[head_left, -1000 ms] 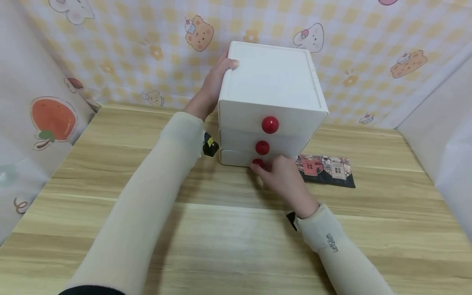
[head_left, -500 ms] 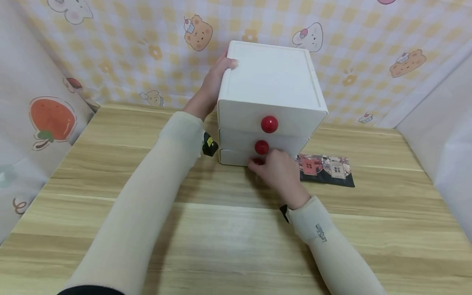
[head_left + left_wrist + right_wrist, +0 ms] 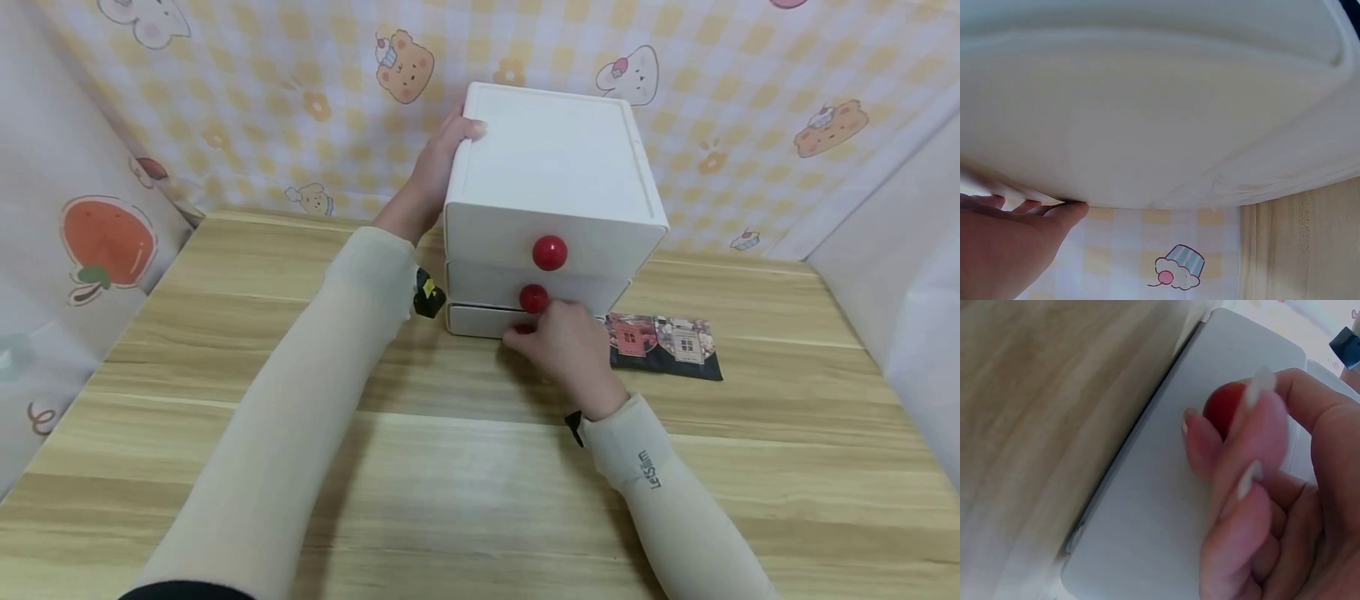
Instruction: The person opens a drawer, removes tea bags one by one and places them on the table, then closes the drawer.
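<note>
A pale wood-grain table [image 3: 465,508] meets a far covering [image 3: 255,92] of yellow-and-white check, printed with cartoon animals [image 3: 406,68] and flowers [image 3: 317,106]. The left covering [image 3: 45,142] is whitish with a large red fruit print [image 3: 108,237]; the right covering [image 3: 915,242] appears plain white, perhaps cloth. Soft light gleams on the table's middle.

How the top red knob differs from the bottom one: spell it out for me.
The top red knob is untouched, while the right hand holds the bottom red knob. In the head view, the top red knob shows whole; the bottom red knob is mostly covered. The top red knob sits on the highest drawer, the bottom red knob on the lowest drawer, near the tabletop. Both are red and rounded.
</note>
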`<state>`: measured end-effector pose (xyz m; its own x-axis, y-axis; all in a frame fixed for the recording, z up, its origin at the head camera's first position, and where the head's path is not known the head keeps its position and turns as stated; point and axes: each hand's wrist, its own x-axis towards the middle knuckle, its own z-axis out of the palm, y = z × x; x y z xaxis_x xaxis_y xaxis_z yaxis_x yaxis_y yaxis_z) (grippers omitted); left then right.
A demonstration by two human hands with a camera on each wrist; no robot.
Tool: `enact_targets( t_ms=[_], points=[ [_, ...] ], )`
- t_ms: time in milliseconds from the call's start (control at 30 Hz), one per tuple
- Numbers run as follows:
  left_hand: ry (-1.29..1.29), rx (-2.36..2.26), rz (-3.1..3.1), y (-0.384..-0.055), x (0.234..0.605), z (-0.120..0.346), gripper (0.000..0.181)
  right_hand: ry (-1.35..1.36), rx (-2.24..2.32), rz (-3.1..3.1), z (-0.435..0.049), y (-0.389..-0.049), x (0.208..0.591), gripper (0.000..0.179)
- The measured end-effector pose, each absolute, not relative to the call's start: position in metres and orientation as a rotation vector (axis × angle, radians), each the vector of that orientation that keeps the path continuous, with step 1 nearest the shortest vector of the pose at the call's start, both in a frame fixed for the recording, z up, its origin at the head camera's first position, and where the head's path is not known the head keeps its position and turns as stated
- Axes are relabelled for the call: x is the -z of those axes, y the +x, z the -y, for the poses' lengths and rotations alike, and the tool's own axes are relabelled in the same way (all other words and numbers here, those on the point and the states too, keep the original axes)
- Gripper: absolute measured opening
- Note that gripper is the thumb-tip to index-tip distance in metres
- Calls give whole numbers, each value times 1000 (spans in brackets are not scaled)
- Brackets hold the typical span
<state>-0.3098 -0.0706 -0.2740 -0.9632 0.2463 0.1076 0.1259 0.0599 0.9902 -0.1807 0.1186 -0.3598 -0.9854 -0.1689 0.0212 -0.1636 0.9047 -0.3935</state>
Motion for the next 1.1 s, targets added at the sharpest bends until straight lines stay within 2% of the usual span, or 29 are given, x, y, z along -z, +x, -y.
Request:
enact_targets(
  t_ms=[600, 1100],
  points=[
    [433, -2066, -2233, -312, 276, 71, 66, -233, 525, -2898, -117, -178, 345, 44],
    [384, -2073, -2212, -311, 273, 71, 67, -248, 377, -2756, -116, -153, 335, 50]
  ],
)
